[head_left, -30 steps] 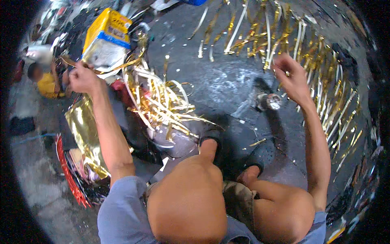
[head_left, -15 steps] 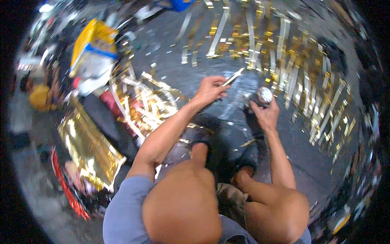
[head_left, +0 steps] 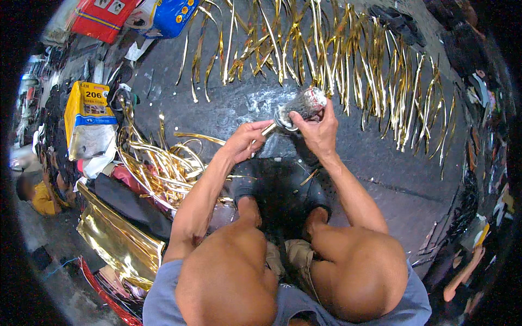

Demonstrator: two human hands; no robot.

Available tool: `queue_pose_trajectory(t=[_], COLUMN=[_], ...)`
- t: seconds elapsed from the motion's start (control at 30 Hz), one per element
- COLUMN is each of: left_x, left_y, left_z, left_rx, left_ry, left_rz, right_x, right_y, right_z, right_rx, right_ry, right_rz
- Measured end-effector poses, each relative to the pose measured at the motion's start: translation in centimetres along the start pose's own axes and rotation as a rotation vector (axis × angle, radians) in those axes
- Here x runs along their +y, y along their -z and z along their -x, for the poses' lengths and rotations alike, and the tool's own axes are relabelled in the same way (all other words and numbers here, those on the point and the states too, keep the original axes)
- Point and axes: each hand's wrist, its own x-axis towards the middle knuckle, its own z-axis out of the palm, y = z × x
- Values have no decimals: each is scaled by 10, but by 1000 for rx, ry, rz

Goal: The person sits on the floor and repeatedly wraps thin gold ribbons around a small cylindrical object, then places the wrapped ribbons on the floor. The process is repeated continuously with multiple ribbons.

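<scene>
My left hand, closed in a pinch, grips a thin gold strip. The strip's far end touches or reaches into the near end of a small grimy container. This container is grey and smeared, with a white and red patch at its far end. My right hand is wrapped round it and keeps it tilted above the dark mat. Many shiny gold strips lie spread side by side beyond my hands. A tangled heap of gold strips is left of my left forearm.
Left of the heap are a gold foil sheet and a yellow, blue-banded container. A red box and a blue container stand far left. One person is at left; another person's arm shows at right.
The right hand has moved left and up, tilting the container. The left hand has come down and left, bringing the strip's end to the container. The head view has shifted and become sharper.
</scene>
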Motion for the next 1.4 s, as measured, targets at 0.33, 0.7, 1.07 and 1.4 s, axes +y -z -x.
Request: queue_pose_trajectory(t=[0.33, 0.7, 1.07, 1.4], left_x=[27, 17, -4, -7], left_y=[-14, 3, -51, -53], left_z=[-39, -85, -46, -54], left_rx=[170, 235, 197, 192], left_ry=[-106, 7, -672, -750], left_rz=[-928, -1159, -1082, -1145], right_x=[42, 51, 74, 108], right_y=[72, 3, 8, 7], right_z=[-14, 1, -3, -38], right_rx=[231, -78, -170, -141], right_ry=[-123, 437, -56, -795], right_rz=[272, 419, 199, -513])
